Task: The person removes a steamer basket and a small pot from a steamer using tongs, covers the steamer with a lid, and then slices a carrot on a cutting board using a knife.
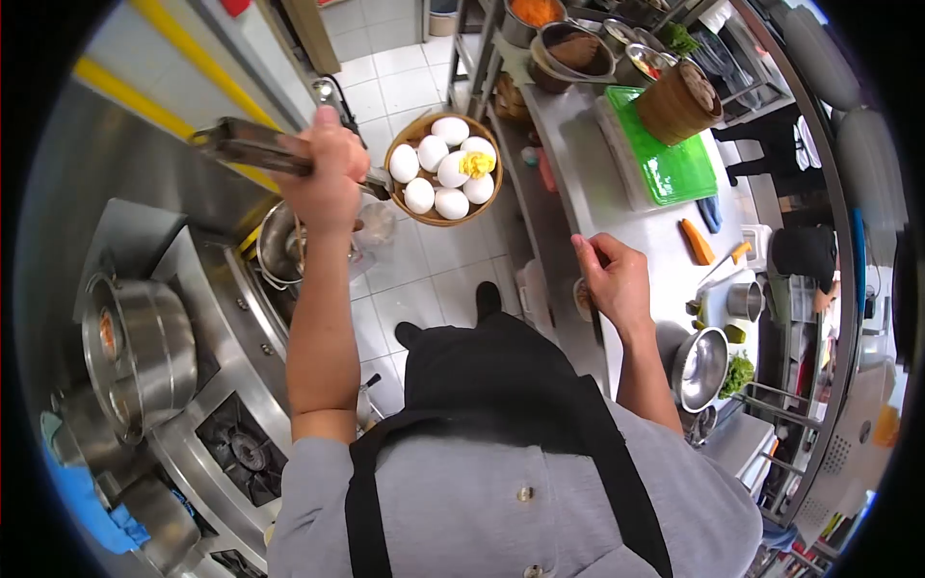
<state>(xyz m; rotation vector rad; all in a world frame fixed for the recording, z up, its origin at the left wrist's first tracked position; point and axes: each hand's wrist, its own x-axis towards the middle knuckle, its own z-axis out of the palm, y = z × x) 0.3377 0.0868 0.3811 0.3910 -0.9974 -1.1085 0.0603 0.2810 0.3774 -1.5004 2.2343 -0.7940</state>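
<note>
My left hand (330, 173) is closed round the metal handle of a tool (255, 146) and is raised at the upper left. The tool's other end meets the rim of a round basket (445, 220), which hangs over the floor. Several white eggs (451, 203) lie in the basket, with a small yellow flower-like piece (476, 165) on top. My right hand (615, 281) is raised beside the steel counter's edge, fingers curled and thumb near the index finger; nothing can be made out in it.
A steel counter (568, 144) on the right bears a green-lidded box (674, 164), a bamboo steamer (679, 101), a carrot piece (696, 242) and a metal bowl (700, 370). Gas burners (241, 448) and a large pot (145, 356) stand left. A person (805, 252) is at the far right.
</note>
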